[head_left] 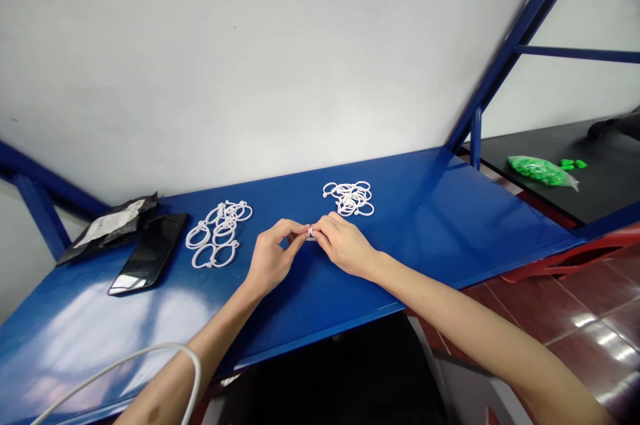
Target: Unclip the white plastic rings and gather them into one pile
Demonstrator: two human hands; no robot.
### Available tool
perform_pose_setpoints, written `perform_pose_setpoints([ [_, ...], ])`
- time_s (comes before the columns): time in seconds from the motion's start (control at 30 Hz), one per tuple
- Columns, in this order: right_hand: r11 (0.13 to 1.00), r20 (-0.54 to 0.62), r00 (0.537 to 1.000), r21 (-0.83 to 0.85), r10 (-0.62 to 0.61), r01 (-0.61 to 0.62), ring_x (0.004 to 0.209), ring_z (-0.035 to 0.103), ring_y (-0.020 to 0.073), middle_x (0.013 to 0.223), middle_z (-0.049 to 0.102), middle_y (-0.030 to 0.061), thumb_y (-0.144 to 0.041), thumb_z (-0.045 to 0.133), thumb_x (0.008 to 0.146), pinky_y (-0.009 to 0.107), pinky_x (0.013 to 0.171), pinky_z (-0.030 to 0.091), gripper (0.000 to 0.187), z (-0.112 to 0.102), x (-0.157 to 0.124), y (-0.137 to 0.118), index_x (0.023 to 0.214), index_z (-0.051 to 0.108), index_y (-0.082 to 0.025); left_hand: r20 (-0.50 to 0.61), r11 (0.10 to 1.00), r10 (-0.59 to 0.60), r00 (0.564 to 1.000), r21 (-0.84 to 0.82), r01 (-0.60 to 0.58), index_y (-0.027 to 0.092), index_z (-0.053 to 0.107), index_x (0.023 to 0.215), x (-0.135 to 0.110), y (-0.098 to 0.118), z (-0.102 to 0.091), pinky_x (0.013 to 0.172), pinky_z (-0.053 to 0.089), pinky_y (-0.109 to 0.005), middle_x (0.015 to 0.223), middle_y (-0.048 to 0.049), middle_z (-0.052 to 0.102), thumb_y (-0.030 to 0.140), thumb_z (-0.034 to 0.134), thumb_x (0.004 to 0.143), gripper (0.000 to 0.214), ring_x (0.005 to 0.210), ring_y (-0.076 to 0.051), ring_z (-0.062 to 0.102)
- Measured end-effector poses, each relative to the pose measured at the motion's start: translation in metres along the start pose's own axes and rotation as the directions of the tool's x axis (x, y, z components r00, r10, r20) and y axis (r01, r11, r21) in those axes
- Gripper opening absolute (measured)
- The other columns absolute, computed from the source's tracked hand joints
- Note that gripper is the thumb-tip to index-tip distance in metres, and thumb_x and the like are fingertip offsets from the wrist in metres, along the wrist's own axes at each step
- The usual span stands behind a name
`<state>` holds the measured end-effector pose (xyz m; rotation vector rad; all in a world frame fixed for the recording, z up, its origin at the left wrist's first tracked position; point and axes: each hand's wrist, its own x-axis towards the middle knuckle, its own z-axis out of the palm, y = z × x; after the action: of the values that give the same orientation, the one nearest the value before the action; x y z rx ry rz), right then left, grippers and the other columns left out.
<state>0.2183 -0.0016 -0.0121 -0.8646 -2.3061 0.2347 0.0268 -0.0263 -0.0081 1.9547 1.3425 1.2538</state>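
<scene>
Both hands meet over the middle of the blue table, pinching one small white ring (311, 237) between them. My left hand (276, 253) grips its left side with thumb and fingertips. From the right, my right hand (345, 244) closes on the same ring, most of which the fingers hide. Behind my right hand lies a pile of white rings (354, 198) with small knobs on them. To the left of my left hand is another group of white rings (223, 233), several of them touching or overlapping.
A black phone (153, 253) lies on the table (425, 212) at the left, beside a black plastic package (110, 225) with a white label. A white cable (150, 349) crosses my left forearm. On a black table at the right sits a bag of green pieces (540, 172).
</scene>
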Motion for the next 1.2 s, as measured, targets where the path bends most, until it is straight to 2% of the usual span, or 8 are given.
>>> perform_pose_setpoints([
  [0.23,0.991,0.009,0.995,-0.081,-0.103,0.104,0.082,0.056,0.0215,0.087,0.066,0.0074,-0.024,0.037,0.109,0.033,0.074,0.047,0.027,-0.002,-0.001,0.002,0.096,0.060,-0.018,-0.015,0.979,0.192,0.981,0.077,-0.191,0.022,0.072,0.089,-0.002,0.001,0.001,0.070,0.051,-0.027,0.083,-0.0021,0.074,0.027,0.062,0.094,0.012,0.074,-0.015,0.063],
  [0.43,0.992,-0.003,0.998,-0.107,-0.068,0.067,0.086,0.057,0.0223,0.093,0.070,0.0080,-0.028,0.044,0.108,0.036,0.081,0.050,0.025,0.001,0.007,0.009,0.101,0.065,-0.017,0.115,0.935,0.204,0.972,0.271,-0.229,0.024,0.073,0.098,0.015,-0.013,-0.009,0.082,0.052,-0.033,0.095,-0.0045,0.076,0.031,0.055,0.098,0.018,0.091,-0.021,0.066],
  [0.5,0.992,-0.052,0.998,-0.122,-0.046,0.040,0.091,0.058,0.0234,0.096,0.072,0.0076,-0.029,0.047,0.107,0.038,0.086,0.051,0.023,-0.002,0.011,0.016,0.103,0.067,-0.019,0.074,0.867,0.148,0.986,0.469,-0.165,0.024,0.073,0.105,0.024,-0.024,-0.021,0.092,0.049,-0.039,0.104,-0.0073,0.076,0.030,0.048,0.100,0.026,0.099,-0.025,0.064],
  [0.6,0.983,-0.165,0.986,-0.176,0.027,-0.057,0.100,0.057,0.0268,0.099,0.073,0.0084,-0.027,0.052,0.105,0.042,0.090,0.051,0.019,-0.010,0.014,0.035,0.103,0.069,-0.021,-0.161,0.638,0.039,0.986,0.763,0.099,0.016,0.070,0.119,0.033,-0.045,-0.043,0.097,0.043,-0.048,0.116,-0.0165,0.071,0.034,0.042,0.100,0.038,0.110,-0.035,0.057],
  [0.73,0.939,-0.244,0.955,-0.256,0.167,-0.229,0.105,0.054,0.0318,0.101,0.071,0.0110,-0.023,0.054,0.101,0.047,0.090,0.052,0.016,-0.022,0.011,0.062,0.101,0.070,-0.020,-0.260,0.412,-0.127,0.957,0.864,0.289,0.013,0.072,0.115,0.033,-0.066,-0.063,0.087,0.041,-0.048,0.117,-0.0215,0.067,0.041,0.045,0.096,0.043,0.111,-0.041,0.051],
  [0.83,0.924,-0.276,0.935,-0.248,0.221,-0.292,0.107,0.053,0.0333,0.101,0.069,0.0121,-0.024,0.055,0.099,0.049,0.089,0.054,0.016,-0.025,0.008,0.068,0.100,0.071,-0.021,-0.213,0.402,-0.162,0.964,0.877,0.262,0.018,0.075,0.104,0.033,-0.069,-0.065,0.086,0.040,-0.046,0.115,-0.0182,0.068,0.037,0.045,0.096,0.036,0.109,-0.038,0.051],
  [1.07,0.946,-0.239,0.953,-0.219,0.186,-0.239,0.108,0.052,0.0324,0.105,0.068,0.0115,-0.023,0.055,0.100,0.048,0.091,0.053,0.015,-0.023,0.010,0.048,0.102,0.069,-0.020,-0.194,0.421,-0.207,0.959,0.867,0.266,0.018,0.074,0.102,0.033,-0.068,-0.063,0.087,0.038,-0.048,0.112,-0.0191,0.071,0.034,0.048,0.094,0.031,0.110,-0.039,0.051],
  [1.2,0.957,-0.236,0.959,-0.204,0.156,-0.206,0.110,0.053,0.0317,0.106,0.069,0.0109,-0.023,0.055,0.100,0.048,0.095,0.051,0.014,-0.022,0.010,0.041,0.102,0.069,-0.021,-0.204,0.507,-0.110,0.973,0.830,0.232,0.018,0.071,0.098,0.034,-0.060,-0.063,0.089,0.039,-0.048,0.110,-0.0180,0.071,0.033,0.045,0.096,0.030,0.110,-0.039,0.052],
])
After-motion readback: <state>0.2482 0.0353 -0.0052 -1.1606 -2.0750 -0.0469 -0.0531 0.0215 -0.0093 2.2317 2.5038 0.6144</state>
